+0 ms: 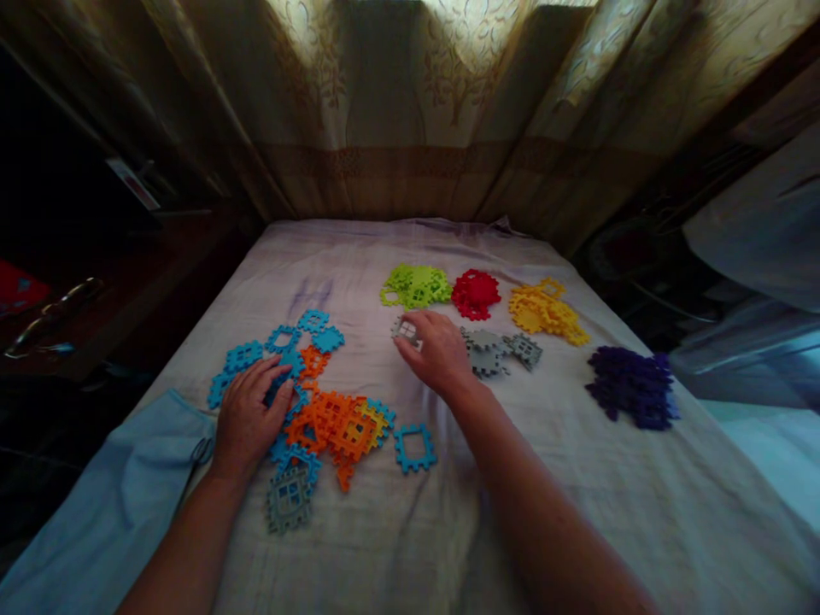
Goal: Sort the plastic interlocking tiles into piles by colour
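Observation:
My left hand (251, 412) lies flat with fingers spread on a mixed heap of blue tiles (289, 343) and orange tiles (333, 423) at the left of the cloth-covered surface (576, 495). My right hand (436, 348) is pinched on a grey tile (405, 330) near the middle, just left of a small grey pile (488, 350). Sorted piles lie beyond: green tiles (416, 285), red tiles (475, 294), yellow tiles (544, 311). A purple pile (631, 386) sits at the right.
A lone blue frame tile (414, 448) and a grey-blue tile (289, 497) lie near the front. A light blue cloth (108, 504) hangs at the front left. Curtains (410, 111) close the far side. Dark furniture (96, 282) stands at the left.

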Action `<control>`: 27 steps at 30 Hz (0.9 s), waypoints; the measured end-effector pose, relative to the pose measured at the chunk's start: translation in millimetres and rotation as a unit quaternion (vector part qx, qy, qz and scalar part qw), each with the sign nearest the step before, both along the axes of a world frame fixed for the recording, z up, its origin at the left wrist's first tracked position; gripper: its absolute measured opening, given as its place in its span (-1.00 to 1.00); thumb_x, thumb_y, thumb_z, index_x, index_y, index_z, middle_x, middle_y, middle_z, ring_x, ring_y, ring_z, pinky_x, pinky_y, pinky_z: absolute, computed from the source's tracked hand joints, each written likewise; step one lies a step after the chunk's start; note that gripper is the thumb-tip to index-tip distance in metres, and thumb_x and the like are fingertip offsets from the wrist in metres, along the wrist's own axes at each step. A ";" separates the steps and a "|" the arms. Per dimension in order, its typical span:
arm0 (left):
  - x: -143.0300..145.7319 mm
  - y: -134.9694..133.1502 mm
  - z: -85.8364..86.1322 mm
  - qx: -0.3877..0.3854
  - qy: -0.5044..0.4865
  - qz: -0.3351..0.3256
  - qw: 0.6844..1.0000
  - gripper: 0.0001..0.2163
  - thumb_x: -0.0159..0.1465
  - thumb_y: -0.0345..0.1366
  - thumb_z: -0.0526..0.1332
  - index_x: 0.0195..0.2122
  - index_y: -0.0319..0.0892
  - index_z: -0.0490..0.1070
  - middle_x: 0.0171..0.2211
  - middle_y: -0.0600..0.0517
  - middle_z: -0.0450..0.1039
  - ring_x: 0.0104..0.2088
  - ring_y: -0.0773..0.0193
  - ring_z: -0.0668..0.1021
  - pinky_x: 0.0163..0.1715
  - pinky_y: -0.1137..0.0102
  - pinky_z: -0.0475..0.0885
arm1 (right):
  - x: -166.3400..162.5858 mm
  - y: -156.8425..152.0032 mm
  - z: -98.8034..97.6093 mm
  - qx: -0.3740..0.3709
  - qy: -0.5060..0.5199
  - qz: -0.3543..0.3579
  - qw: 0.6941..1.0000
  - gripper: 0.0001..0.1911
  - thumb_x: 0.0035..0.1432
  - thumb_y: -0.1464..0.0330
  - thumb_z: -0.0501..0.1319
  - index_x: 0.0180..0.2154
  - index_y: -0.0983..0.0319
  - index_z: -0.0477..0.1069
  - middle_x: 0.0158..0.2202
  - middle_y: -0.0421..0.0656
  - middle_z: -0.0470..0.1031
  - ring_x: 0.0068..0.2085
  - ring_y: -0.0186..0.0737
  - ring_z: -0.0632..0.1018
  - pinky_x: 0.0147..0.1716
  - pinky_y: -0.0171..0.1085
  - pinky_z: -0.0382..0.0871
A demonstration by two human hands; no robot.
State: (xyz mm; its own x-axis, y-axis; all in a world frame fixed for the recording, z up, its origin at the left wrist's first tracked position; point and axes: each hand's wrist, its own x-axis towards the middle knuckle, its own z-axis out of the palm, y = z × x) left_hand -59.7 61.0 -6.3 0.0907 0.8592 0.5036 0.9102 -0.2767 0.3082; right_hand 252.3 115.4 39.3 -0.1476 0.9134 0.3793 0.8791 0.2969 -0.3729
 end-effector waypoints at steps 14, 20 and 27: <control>3.9 1.6 3.1 -0.017 -0.005 0.013 1.000 -0.65 0.33 -0.07 0.03 -0.11 -0.12 0.52 0.04 -0.13 0.55 0.06 -0.01 0.54 0.12 0.06 0.38 | 152.4 -51.2 -50.9 0.035 0.061 -0.260 0.963 -0.55 0.22 0.14 0.11 -0.05 0.31 0.51 0.06 0.16 0.49 0.12 0.05 0.45 0.15 -0.04 0.28; 8.0 0.2 3.9 -0.016 -0.005 0.025 1.000 -0.65 0.33 -0.10 0.01 -0.10 -0.14 0.51 0.04 -0.13 0.55 0.07 0.02 0.54 0.14 0.08 0.35 | 138.6 -38.6 -43.9 -0.099 0.063 -0.326 0.938 -0.46 0.32 0.16 -0.01 0.16 0.33 0.40 0.18 0.16 0.42 0.19 0.08 0.40 0.18 0.04 0.21; 12.6 -0.2 4.0 -0.032 -0.020 0.029 0.999 -0.65 0.31 -0.13 0.02 -0.11 -0.16 0.52 0.06 -0.15 0.53 0.10 0.03 0.52 0.16 0.09 0.34 | 104.0 -59.7 -38.0 -0.030 0.001 -0.312 0.950 -0.47 0.31 0.16 0.03 0.18 0.31 0.39 0.27 0.19 0.30 0.26 0.12 0.31 0.20 0.05 0.16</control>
State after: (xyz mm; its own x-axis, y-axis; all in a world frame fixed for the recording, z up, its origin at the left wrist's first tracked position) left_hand -47.2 60.8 -2.3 0.0207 0.8932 0.4491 0.9107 -0.2023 0.3602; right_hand 356.3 55.7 1.3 0.4305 0.8429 0.3227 0.8758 -0.3036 -0.3751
